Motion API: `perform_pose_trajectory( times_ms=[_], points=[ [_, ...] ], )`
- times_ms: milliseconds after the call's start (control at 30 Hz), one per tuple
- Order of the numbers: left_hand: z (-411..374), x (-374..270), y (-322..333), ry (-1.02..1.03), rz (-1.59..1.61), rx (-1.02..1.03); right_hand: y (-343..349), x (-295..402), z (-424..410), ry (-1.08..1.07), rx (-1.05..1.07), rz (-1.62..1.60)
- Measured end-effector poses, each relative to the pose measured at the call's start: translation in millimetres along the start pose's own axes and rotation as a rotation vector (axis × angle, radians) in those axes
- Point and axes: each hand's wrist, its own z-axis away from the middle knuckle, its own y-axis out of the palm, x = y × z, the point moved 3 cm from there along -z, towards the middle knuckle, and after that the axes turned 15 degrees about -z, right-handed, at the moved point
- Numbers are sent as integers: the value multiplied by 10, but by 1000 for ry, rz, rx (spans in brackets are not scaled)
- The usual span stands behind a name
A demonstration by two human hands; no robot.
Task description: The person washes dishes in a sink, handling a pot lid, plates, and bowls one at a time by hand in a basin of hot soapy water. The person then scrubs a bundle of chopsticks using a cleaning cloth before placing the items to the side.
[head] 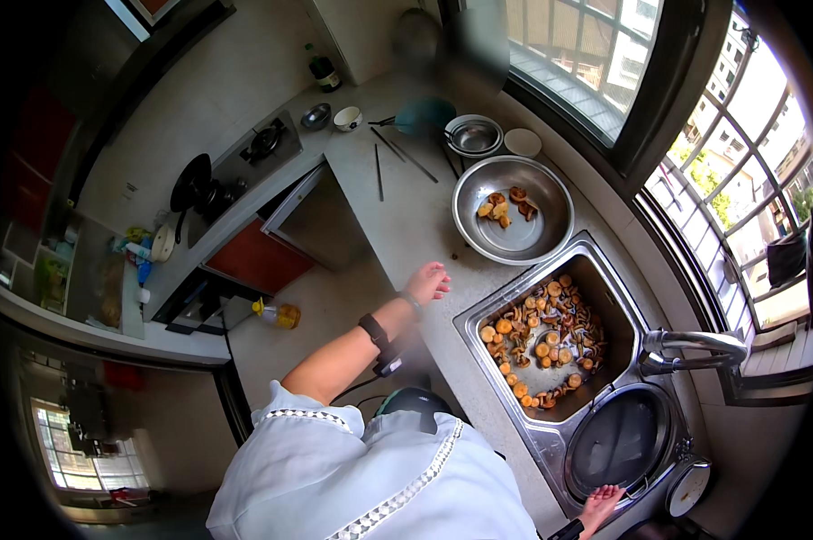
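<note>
My left hand (429,282) hangs over the counter edge, left of the sink, holding nothing, its fingers loosely bent. At the lower right, my right hand (604,503) is by the rim of a round dark lid or pan (616,439) that covers the second basin; whether it touches a wire handle there I cannot tell. Many brown-capped mushrooms (554,289) lie in some water in the steel sink basin (599,297). Beyond it stands a large steel bowl (467,209) with several mushroom pieces (494,210).
A curved faucet (697,347) reaches over the sink's right side. Chopsticks (379,172), nested bowls (474,135) and a patterned bowl (348,119) are on the far counter. A stove (265,142) with a black wok (190,182) is at left. An oil bottle (281,315) stands on the floor.
</note>
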Motion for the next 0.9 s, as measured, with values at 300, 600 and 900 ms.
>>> perform_pose_trajectory(
  times_ms=[300, 600, 900],
  points=[
    [-1030, 147, -1428, 49, 20, -12, 1600, -1861, 1468, 382, 248, 333],
    [-1472, 206, -2369, 56, 20, -103, 3508, -2962, 2617, 476, 650, 793],
    [-1664, -106, -2538, 24, -246, -159, 4277, -3633, 2924, 570, 958, 862]
  ],
)
